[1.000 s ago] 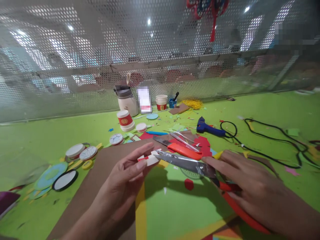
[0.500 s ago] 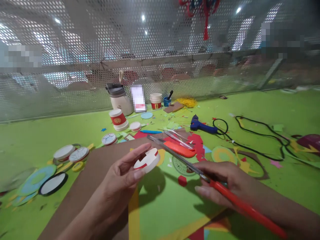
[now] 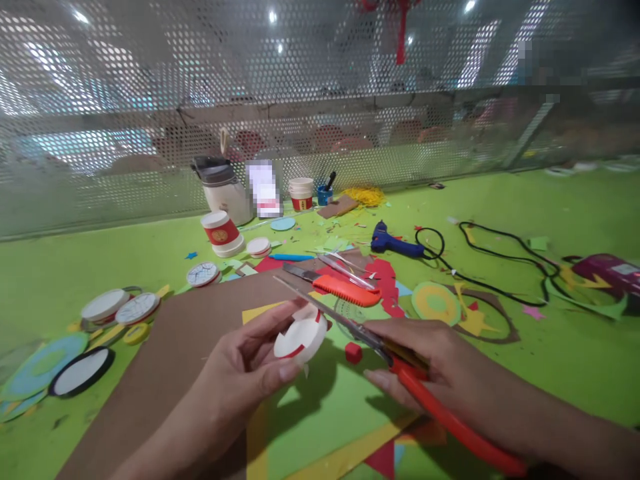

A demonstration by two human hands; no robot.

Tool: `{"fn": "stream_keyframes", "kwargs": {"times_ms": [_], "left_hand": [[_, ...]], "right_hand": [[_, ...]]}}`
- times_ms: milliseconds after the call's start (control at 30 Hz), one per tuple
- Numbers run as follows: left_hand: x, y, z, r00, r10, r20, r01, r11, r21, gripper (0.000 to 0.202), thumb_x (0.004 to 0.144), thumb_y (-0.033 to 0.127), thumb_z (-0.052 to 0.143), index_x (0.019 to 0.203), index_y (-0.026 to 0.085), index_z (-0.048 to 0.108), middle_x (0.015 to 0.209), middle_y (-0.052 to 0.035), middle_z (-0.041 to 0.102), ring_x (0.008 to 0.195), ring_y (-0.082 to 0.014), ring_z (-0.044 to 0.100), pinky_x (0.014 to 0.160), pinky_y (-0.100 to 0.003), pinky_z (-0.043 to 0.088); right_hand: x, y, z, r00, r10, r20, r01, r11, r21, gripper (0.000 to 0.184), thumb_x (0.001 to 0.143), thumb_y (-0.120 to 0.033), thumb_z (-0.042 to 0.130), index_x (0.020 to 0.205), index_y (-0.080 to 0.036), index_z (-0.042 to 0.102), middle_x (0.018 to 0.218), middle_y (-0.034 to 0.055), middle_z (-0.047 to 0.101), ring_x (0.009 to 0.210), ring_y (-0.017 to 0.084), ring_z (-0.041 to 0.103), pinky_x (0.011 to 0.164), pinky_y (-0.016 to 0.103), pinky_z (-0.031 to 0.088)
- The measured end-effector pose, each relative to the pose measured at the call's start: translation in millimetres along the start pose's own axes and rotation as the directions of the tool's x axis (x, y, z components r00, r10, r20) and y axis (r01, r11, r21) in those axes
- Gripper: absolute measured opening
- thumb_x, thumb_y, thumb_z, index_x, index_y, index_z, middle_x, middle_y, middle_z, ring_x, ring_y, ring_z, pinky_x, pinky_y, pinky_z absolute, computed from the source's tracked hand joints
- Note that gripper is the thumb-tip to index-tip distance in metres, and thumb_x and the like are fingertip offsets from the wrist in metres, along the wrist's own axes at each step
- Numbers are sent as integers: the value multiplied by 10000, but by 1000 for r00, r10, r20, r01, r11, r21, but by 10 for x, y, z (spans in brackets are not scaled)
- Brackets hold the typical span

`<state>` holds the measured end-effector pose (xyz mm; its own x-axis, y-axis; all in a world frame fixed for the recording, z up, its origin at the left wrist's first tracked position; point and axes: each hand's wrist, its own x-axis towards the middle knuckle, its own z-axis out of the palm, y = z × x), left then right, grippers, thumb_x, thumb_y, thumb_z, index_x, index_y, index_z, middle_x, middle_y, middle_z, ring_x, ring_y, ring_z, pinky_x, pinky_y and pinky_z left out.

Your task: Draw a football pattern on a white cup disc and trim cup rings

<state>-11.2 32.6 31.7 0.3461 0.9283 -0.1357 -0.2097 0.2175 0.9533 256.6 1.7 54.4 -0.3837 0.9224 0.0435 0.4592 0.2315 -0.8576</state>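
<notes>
Held at its rim by the fingers and thumb of my left hand is a round white paper piece with notched edges and small red parts. It looks like a cut cup base. My right hand grips a pair of red-handled scissors near the pivot. The blades slant up and left, passing just above the white piece; whether they touch it I cannot tell. Below both hands lie a green paper sheet and a small red paper hexagon. An orange utility knife rests just beyond the blades.
A brown board lies under the papers. Farther back stand a red-and-white paper cup, a jug and a phone. A blue glue gun with a looping black cord is on the right. Several paper discs lie left.
My view has turned a little right, so the table things sit farther left. The scissors have come closer to the white piece, and their blades now cross its upper edge in view.
</notes>
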Motion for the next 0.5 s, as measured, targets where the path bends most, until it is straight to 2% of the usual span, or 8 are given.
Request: {"fn": "stream_keyframes", "kwargs": {"times_ms": [100,267,400,500], "left_hand": [[31,-35,-30,997,60,39,-60,998,1,653,707,268,950,1308,391,726,1369,-33,736,1242,-270,698,957,-258,595],[54,-14,-45,990,2,142,-17,994,104,686,693,329,955,1337,293,722,1319,-101,756,1234,-335,697,999,-360,596],[36,23,13,996,8,85,-16,996,89,584,693,300,954,1243,274,759,1288,-88,766,1137,-270,735,924,-272,605],[36,55,68,993,114,1,-114,992,55,542,687,265,961,1180,300,739,1264,-48,762,994,-173,744,823,-184,592]], "right_hand": [[11,-22,-11,1000,4,24,-3,1000,-27,213,951,-334,696,1122,-227,765,969,29,774,824,193,683,741,272,541],[4,-26,-23,1000,-2,30,4,998,-60,218,944,-332,706,1133,-237,763,954,25,770,822,193,674,759,280,530],[15,-21,-45,1000,-7,16,7,1000,-16,208,958,-363,688,1105,-232,756,918,17,737,798,183,636,725,273,513],[40,-85,-121,1000,13,-9,-12,994,112,187,952,-391,692,1033,-231,746,834,-2,664,723,152,569,651,241,479]]}}
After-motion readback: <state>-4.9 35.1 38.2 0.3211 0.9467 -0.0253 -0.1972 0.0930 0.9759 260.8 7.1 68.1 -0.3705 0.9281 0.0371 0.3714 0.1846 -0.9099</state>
